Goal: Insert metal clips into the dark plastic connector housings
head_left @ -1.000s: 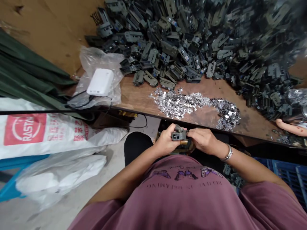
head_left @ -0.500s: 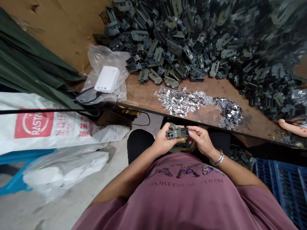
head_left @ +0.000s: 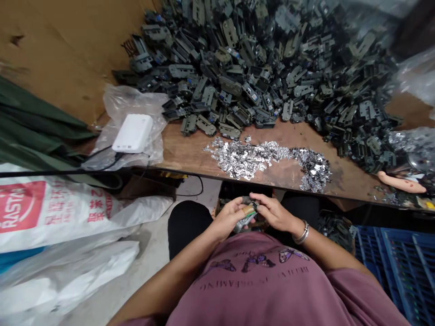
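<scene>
Low over my lap, my left hand (head_left: 227, 221) is closed around a small dark grey-green plastic part (head_left: 244, 222). A tan band, which looks like a wrap on the thumb, shows across it, with a thin green line beside it. My right hand (head_left: 277, 216) has its fingertips pinched at the upper right end of the same part. Whether those fingers also hold a smaller piece is hidden. On the bench beyond both hands lies a pile of shiny metal clips (head_left: 239, 159), with a darker heap of small metal pieces (head_left: 314, 170) to its right.
A large heap of similar grey plastic parts (head_left: 227, 83) covers the back of the wooden bench (head_left: 185, 147). At left, a white power bank (head_left: 133, 132) with a cable rests on clear plastic. White sacks (head_left: 74, 203) stand below; blue crates (head_left: 401, 267) are at lower right.
Both hands have come closer to my body, and the plastic part has turned and tilted between them. The view has shifted, showing more of the bench's right side.
</scene>
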{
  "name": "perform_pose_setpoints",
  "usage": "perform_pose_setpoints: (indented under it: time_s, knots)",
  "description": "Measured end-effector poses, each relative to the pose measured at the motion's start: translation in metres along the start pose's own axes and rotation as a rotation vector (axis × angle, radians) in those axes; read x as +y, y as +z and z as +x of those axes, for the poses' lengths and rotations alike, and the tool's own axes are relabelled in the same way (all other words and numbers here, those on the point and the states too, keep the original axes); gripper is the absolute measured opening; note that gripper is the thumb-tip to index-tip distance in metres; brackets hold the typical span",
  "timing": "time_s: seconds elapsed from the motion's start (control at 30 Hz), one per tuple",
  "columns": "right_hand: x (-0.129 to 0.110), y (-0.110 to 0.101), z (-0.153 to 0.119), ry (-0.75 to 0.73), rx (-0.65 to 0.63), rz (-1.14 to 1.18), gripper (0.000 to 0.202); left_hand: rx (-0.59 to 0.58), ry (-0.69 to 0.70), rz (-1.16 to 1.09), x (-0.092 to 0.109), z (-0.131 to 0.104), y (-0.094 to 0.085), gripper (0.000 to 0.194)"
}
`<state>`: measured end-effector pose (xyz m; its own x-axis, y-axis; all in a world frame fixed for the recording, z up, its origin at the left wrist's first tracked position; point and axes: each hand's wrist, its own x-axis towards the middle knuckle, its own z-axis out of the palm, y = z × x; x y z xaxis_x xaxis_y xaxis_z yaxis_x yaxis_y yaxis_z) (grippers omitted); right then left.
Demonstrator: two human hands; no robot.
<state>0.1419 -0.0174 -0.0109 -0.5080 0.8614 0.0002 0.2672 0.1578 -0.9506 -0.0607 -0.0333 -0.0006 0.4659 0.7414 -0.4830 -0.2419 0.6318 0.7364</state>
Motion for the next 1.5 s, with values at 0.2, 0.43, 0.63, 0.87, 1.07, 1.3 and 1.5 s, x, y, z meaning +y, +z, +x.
perform_pose_setpoints:
  time_s: [0.2, 0.43, 0.63, 0.87, 1.07, 1.3, 1.5]
  knots:
    - [0.009, -0.067, 0.061, -0.023, 0.24, -0.787, 0.026, 0.087, 0.037, -0.194, 0.011, 0.017, 0.019, 0.048]
    - [0.019, -0.094, 0.089, 0.122, 0.004, -1.206, 0.022, 0.179, 0.104, -0.179, 0.024, 0.027, 0.023, 0.029]
    - [0.042, -0.105, 0.041, 0.047, 0.048, -1.074, 0.02, 0.218, 0.079, -0.136, 0.017, 0.031, 0.015, 0.027]
    - [0.03, -0.093, 0.037, 0.066, 0.249, -0.879, 0.018, 0.209, 0.058, -0.095, 0.011, 0.036, 0.024, 0.033]
    - [0.018, -0.075, 0.058, 0.171, 0.215, -1.098, 0.019, 0.227, 0.074, -0.044, 0.018, 0.033, 0.029, 0.035]
    - [-0.007, -0.023, 0.032, -0.155, 0.391, -0.383, 0.009, 0.173, 0.217, -0.003, 0.018, 0.027, 0.03, 0.036]
    - [-0.021, 0.006, 0.027, -0.459, 0.422, -0.436, 0.006, 0.223, 0.367, 0.222, 0.013, 0.02, 0.029, 0.027]
